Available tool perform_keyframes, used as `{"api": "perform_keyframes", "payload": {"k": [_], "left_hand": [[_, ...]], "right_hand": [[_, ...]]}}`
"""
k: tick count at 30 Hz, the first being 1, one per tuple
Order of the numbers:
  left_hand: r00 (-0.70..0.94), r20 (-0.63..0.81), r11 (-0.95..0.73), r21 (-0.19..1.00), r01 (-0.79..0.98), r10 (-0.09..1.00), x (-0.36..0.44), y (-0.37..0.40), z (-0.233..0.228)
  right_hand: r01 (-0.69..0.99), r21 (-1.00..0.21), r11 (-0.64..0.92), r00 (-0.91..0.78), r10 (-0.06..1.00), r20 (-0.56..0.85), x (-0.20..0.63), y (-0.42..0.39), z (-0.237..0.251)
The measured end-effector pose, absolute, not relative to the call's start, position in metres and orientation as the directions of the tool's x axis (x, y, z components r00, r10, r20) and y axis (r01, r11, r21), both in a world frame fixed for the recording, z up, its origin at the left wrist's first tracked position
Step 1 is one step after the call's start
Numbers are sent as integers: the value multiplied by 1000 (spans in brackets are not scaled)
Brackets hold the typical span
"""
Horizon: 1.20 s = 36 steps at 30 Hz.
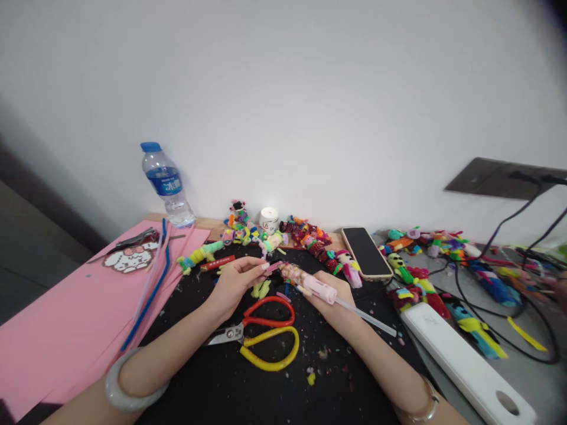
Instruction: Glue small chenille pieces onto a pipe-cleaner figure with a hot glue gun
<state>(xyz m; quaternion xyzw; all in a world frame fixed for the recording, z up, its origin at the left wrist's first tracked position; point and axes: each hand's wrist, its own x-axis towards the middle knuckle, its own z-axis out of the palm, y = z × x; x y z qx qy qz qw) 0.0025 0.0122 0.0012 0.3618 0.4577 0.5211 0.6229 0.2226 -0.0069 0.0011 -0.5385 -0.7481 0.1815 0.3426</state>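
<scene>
My right hand [334,298] is wrapped round a small pink hot glue gun [314,287], with a clear glue stick [365,317] sticking out of its back end. The gun's nozzle points left at a small pink piece [271,268] pinched in the fingertips of my left hand [237,283]. That piece looks like fuzzy craft stem, but it is too small to be sure. Just below both hands, scissors [248,333] with one red and one yellow handle lie on the black mat [212,383]. Yellow-green fuzzy pieces [261,289] lie behind the left fingers.
Pink sheets [66,324] cover the left side, bearing a blue fuzzy stem [148,295]. A water bottle [166,183] leans on the wall. Behind stand a white cup [269,219] and several fuzzy figures [319,245]. A phone [367,254], white case [465,360] and black cables [460,295] are rightward.
</scene>
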Motion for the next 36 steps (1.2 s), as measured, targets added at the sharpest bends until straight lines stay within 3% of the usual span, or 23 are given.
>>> {"api": "perform_keyframes", "payload": {"k": [12,19,25,36], "left_hand": [[38,-176,179,929,-324,984,2,12,2],[41,-168,172,928,-332,985,1,13,1],[-6,-146,135,931,-340,989,1,15,2],[-50,-139,111,922,-371,989,0,16,2]], "right_hand": [[677,-635,371,-167,919,358,222,-7,5],[716,-634,293,-85,938,337,225,-5,1],[836,-442,325,-168,919,356,230,-1,0],[914,-253,316,-231,920,316,229,-3,-2]]}}
